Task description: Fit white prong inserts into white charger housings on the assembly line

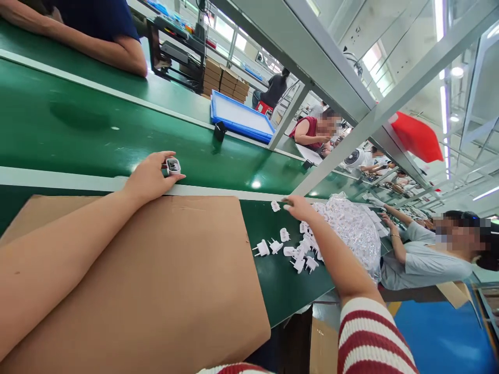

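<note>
My left hand (150,176) holds a small white charger housing (173,167) between thumb and fingers, above the near edge of the green belt. The housing's end facing me shows a dark recess. My right hand (300,209) is at the far side of the loose white plug pieces (299,254), its fingers bent close together. Whatever lies between those fingertips is too small to make out. Just left of them, a single white plug piece (275,206) lies on the green table. Several plug pieces have metal pins showing.
A brown cardboard sheet (175,275) covers the near table. A clear plastic bag (351,228) of white parts lies right of the plug pieces. Beyond the green belt (97,119) stands a blue-rimmed tray (241,117). A slanting metal post (331,156) rises ahead. Co-workers sit along the line.
</note>
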Demonstrator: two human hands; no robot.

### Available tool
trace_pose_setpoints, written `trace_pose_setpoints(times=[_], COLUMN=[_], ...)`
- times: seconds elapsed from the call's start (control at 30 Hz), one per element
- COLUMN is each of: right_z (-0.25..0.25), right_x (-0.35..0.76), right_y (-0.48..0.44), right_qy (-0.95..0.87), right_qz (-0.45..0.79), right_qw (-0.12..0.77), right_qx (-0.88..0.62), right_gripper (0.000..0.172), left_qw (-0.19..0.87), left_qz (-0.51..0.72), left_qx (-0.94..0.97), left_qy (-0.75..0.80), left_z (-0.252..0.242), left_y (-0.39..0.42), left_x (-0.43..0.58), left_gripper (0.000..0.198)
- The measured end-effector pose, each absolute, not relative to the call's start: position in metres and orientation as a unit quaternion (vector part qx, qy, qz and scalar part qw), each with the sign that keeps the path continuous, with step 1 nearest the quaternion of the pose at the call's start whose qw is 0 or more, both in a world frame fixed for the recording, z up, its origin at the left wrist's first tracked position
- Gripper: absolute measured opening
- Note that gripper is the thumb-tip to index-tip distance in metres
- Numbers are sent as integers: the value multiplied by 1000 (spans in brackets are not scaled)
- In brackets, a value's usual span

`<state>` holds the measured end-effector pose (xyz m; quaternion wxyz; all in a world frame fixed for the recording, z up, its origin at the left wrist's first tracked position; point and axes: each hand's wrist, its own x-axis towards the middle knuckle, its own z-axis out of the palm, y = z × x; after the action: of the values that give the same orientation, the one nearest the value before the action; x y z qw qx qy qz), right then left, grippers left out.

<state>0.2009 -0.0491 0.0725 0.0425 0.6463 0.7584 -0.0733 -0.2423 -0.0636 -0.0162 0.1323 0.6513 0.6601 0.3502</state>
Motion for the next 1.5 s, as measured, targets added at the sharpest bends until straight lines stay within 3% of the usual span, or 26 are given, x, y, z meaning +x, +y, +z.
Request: trace_pose_setpoints(times=[0.1,0.33,0.43,0.5,0.57,0.73,0.9,1.0,1.17,1.3,1.43,1.5], right_z=[47,47,36,21,6,10,50,60,44,21,8,7], right_x=[177,142,107,90,87,120,109,84,62,61,65,67], right_y=[-62,-92,-131,-158,-178,-185,-175,-171,-169,-170,-171,-173], right_qy=[777,762,733,696,654,594,595,592,572,570,614,661], right_qz=[-92,-138,-347,-492,-545,-486,-551,-610,-666,-645,-573,-507], right_qw=[-5,-156,-272,-271,-248,-293,-317,-311,-295,-293,-328,-345], right_qx=[622,613,518,448,463,571,492,425,377,415,433,432], right_gripper=[52,41,51,41,32,37,59,63,60,53,41,32], left_qw=[70,1,0,0,7,83,202,263,348,312,288,306], left_qz=[374,375,361,344,323,298,329,353,384,403,359,347], left_qx=[700,752,762,774,787,803,799,780,732,709,721,733], left_qy=[604,543,538,532,525,509,461,445,442,487,518,500], left_z=[-12,-12,-8,-1,11,40,25,3,-27,-36,-33,-30], left_y=[-73,-82,-86,-89,-94,-122,-170,-195,-221,-225,-222,-222], left_x=[-236,-226,-222,-219,-215,-199,-180,-174,-172,-174,-175,-175], left_gripper=[63,56,57,58,57,62,67,68,72,76,50,46])
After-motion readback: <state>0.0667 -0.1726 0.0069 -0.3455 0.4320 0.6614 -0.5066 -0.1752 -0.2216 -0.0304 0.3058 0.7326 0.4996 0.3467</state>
